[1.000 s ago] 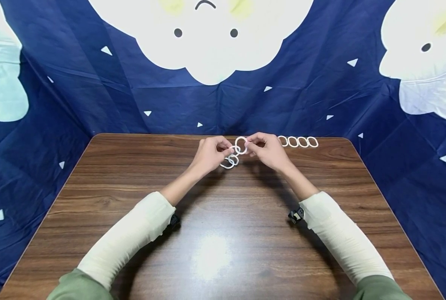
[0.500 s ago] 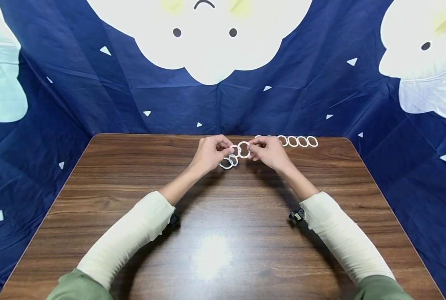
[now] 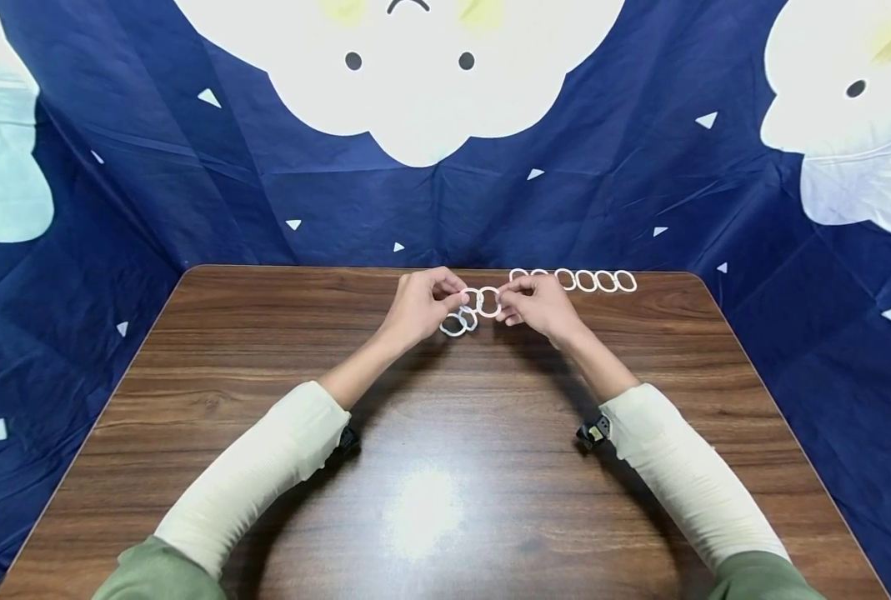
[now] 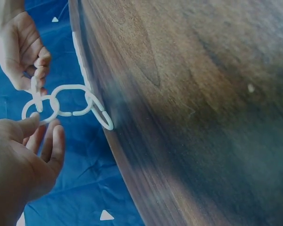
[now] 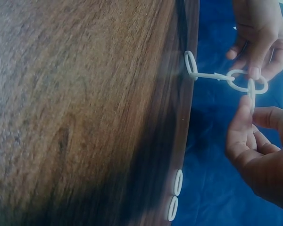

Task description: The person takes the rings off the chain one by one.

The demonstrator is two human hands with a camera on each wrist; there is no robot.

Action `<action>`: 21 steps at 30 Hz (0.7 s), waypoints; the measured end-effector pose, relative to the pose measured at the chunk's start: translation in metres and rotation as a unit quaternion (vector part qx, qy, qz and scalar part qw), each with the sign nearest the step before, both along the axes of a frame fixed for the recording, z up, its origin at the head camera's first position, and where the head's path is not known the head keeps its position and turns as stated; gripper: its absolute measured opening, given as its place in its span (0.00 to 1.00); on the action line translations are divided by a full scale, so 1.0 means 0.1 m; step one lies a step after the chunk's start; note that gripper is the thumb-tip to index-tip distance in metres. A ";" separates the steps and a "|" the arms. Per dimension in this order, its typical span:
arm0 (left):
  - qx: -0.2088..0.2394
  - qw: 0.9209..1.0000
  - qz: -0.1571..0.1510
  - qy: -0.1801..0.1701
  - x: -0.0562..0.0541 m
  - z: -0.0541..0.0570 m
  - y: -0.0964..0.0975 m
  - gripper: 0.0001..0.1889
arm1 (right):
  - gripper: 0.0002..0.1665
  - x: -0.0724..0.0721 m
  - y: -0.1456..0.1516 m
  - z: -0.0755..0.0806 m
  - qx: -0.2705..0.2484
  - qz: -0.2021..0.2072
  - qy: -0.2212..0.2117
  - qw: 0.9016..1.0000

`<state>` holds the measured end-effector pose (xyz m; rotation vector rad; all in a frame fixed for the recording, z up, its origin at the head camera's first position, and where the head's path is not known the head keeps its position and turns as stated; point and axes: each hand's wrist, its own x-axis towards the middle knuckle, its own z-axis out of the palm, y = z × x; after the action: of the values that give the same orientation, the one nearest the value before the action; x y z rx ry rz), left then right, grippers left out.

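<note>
My left hand (image 3: 419, 307) pinches a white oval chain link (image 4: 56, 104) between thumb and fingers above the far part of the table. In my right hand (image 3: 541, 308) is another white link (image 3: 488, 289), gripped at its right side. The two held links pass through each other. From the left-hand link trail two more joined links, a middle link (image 4: 70, 86) and an end link (image 4: 107, 124); in the head view this tail (image 3: 453, 335) lies just below the left fingertips. Fingers cover part of both held links.
Several separate white links (image 3: 614, 282) lie in a row along the table's back right edge, partly behind the right hand. The brown wood-grain table (image 3: 430, 417) meets a dark blue cloth (image 3: 340, 200) at the back. A black wrist device (image 3: 593, 432) sits under the right sleeve.
My right hand has shifted slightly right and down with its link, which now stands side by side with the left-hand link. More of the row behind that hand shows. The left hand stays nearly still.
</note>
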<state>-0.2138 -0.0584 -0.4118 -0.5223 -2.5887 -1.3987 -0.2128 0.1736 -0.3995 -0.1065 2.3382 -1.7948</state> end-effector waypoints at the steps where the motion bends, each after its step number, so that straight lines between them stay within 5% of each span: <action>1: 0.000 1.000 0.000 0.000 0.00 0.00 0.00 0.06 | 0.20 0.00 0.00 0.00 -0.003 -0.001 -0.007 1.000; 21: 0.009 1.000 -0.001 0.008 -0.03 0.03 -0.06 0.05 | 0.23 -0.01 0.16 -0.06 -0.019 -0.020 -0.046 0.999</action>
<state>-0.2170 -0.0645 -0.4090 -0.5311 -2.5609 -1.4127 -0.2133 0.1893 -0.4051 0.0170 2.2580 -1.8231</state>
